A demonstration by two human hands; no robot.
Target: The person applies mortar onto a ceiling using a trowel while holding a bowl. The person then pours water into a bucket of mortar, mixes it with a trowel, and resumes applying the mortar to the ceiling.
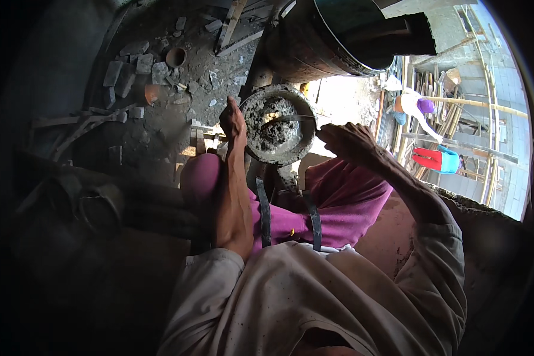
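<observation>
A round, shallow pan (307,142) with wet grey mortar (267,133) in it is in front of me, above my knees. At its left rim is my left hand (235,123), closed against the edge; its fingertips are partly hidden. My right hand (349,141) is wrapped around the handle end of a trowel (279,120) at the pan's right side. The trowel's thin shank crosses the rim, and its blade lies in the mortar, partly covered by it.
A large metal drum (296,50) stands just beyond the pan, with a dark board (418,34) over its mouth. Broken bricks (124,80) and a clay pot (175,57) lie at far left. Outside, right, are bamboo poles (491,110) and two people (412,104).
</observation>
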